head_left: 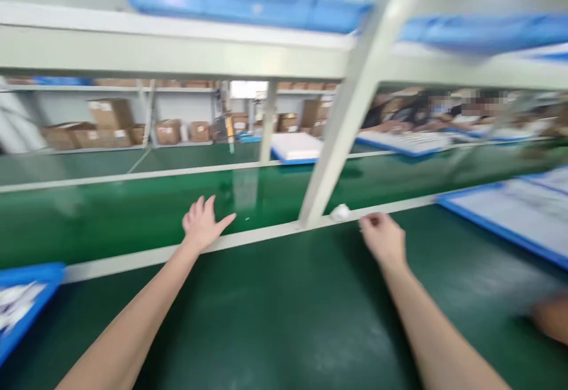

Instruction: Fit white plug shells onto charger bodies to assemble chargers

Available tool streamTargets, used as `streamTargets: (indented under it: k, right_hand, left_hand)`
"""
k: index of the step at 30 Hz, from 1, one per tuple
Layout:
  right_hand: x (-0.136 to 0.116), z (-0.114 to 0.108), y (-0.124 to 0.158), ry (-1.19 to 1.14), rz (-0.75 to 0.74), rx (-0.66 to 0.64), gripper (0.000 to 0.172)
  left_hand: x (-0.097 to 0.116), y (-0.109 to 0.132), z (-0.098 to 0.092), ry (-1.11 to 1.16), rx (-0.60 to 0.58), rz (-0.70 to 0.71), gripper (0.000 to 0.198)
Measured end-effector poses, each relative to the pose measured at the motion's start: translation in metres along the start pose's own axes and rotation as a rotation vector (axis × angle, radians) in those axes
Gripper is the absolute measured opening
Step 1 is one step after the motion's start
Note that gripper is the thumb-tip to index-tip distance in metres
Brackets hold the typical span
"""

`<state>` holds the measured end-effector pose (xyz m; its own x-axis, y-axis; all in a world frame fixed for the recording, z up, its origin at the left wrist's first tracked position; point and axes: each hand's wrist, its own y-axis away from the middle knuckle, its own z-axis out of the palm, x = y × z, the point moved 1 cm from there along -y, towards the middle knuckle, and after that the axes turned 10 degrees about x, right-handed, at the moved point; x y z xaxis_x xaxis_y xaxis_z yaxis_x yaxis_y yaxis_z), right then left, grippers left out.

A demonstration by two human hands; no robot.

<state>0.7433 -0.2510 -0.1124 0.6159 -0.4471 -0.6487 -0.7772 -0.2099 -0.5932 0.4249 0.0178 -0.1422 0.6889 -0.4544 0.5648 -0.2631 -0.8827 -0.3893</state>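
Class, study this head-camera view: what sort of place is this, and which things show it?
Probably a factory assembly workshop: long green-topped workbenches, blue-rimmed plastic trays, and brown cardboard cartons on white metal shelving.

Small white crumpled item (340,212) — material too blurred to tell — lying on the pale rail (266,231) beside a vertical post, at ten o'clock from the right hand (384,239), near but not held.
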Motion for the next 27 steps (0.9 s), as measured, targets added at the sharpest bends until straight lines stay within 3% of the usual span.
streamTargets:
  k: [4,7,10,13,16,20,24,27]
  right_hand:
    - [0.036,0.028,-0.013,0.295,0.052,0.03,0.039]
    - [0.05,0.056,-0.042,0.35,0.017,-0.096,0.048]
    - [0.055,0.081,-0.063,0.333,-0.039,-0.261,0.043]
    - [0.06,0.103,-0.069,0.314,-0.082,-0.373,0.034]
    - [0.06,0.113,-0.073,0.33,-0.095,-0.401,0.034]
    - [0.056,0.088,-0.09,0.395,-0.082,-0.515,0.036]
    - [0.052,0.023,-0.097,0.494,-0.079,-0.832,0.031]
    - [0.051,-0.024,-0.08,0.607,-0.043,-1.069,0.027]
  left_hand:
    - [-0.005,0.005,0.033,-0.01,-0.03,0.061,0.043]
    - [-0.012,0.009,0.051,-0.026,0.047,0.171,0.039]
    - [-0.025,0.005,0.061,-0.082,0.088,0.278,0.032]
    - [-0.039,-0.001,0.069,-0.151,0.088,0.352,0.037]
    - [-0.049,-0.004,0.074,-0.186,0.078,0.361,0.048]
    - [-0.052,-0.003,0.071,-0.186,0.057,0.338,0.054]
    - [-0.044,0.001,0.058,-0.091,0.089,0.368,0.055]
    - [-0.038,0.005,0.047,0.013,0.09,0.362,0.055]
